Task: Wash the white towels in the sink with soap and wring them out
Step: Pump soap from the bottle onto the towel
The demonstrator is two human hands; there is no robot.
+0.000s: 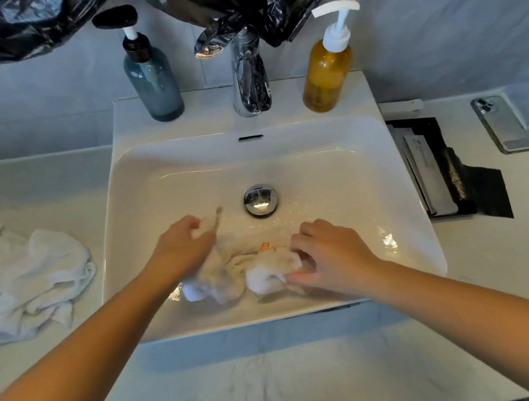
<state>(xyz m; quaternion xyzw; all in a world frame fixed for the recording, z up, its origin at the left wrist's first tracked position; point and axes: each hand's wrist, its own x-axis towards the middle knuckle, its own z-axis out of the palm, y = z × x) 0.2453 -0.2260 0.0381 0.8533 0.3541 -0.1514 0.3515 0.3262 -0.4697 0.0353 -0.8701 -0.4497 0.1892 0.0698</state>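
— White towel (232,271), where?
— Bunched in the sink (285,162), by the drain (260,200).
— Hands?
— Both clenched on it: left hand (180,245) at its far corner, right hand (330,252) pinching a fold. Other towels (23,283) on the counter (29,189)

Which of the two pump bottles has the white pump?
The amber bottle, right of the faucet; the blue-grey bottle on the left has a black pump.

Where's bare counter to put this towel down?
Free: the front counter strip between the sink rim and the near edge; the left counter behind the towel pile. Crowded: right side, with black tray and phone; back ledge, with blue bottle, faucet, amber bottle.
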